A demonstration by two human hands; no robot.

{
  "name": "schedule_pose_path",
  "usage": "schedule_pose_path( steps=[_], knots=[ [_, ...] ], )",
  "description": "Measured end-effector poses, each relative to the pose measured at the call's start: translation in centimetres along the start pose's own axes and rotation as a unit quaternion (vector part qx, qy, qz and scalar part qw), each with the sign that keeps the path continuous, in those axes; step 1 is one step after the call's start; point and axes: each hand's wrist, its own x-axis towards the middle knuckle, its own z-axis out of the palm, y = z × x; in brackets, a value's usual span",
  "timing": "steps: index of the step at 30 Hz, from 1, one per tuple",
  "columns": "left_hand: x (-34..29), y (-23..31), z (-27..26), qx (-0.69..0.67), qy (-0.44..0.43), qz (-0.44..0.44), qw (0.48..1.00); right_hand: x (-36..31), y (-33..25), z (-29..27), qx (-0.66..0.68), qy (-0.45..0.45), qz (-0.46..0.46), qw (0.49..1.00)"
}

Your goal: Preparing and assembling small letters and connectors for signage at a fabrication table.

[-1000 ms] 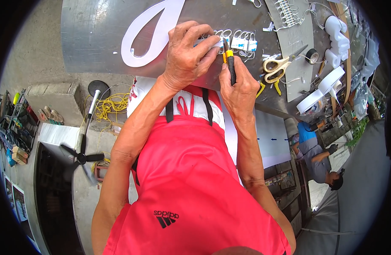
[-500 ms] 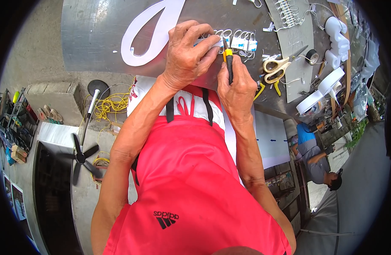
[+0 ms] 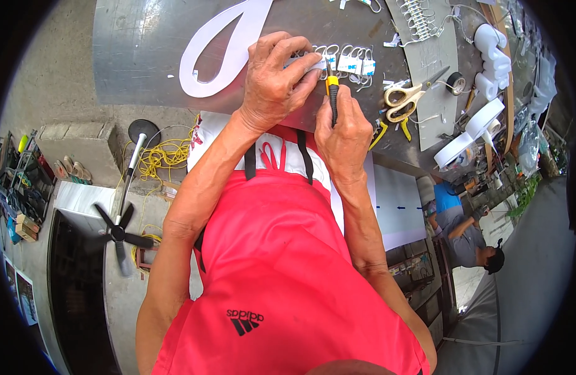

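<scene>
My left hand (image 3: 277, 81) is closed, fingertips pinching the near end of a row of small white modules (image 3: 348, 64) with blue-marked backing and looped white wires. Part of that row is hidden under my fingers. My right hand (image 3: 345, 132) is closed round slim pliers (image 3: 333, 99) with yellow-and-black handles. Their dark pointed tip is at the wire loops, right beside my left fingertips. Beyond my left hand lies a white teardrop-shaped outline piece (image 3: 199, 65), flat on the grey metal table (image 3: 138, 62).
To the right lie cream-handled scissors (image 3: 404, 100), yellow-handled pliers (image 3: 405, 129), a black tape roll (image 3: 455, 83) and white curved pieces (image 3: 472, 134). More wired modules (image 3: 421, 22) lie on a grey strip. A person (image 3: 460, 225) is farther right. At left are a fan (image 3: 118, 233) and yellow cable (image 3: 160, 156).
My right hand and the pliers have shifted slightly left and nearer to me. My left hand has stayed nearly in place. The person at right has moved their arms.
</scene>
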Motion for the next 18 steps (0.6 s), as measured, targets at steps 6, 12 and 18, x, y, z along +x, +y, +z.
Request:
schedule_pose_path(
  steps=[6, 12, 18],
  knots=[
    [0.0, 0.2, -0.1, 0.0, 0.005, -0.001, 1.0, -0.4, -0.2, -0.6, -0.024, -0.002, -0.006, 1.0],
    [0.2, 0.2, -0.2, 0.002, 0.005, 0.001, 1.0, -0.3, -0.4, -1.0, -0.022, -0.016, 0.002, 1.0],
    [0.1, 0.1, -0.1, 0.002, 0.0, 0.003, 1.0, -1.1, -0.4, -2.4, 0.008, -0.062, 0.043, 0.997]
  ],
)
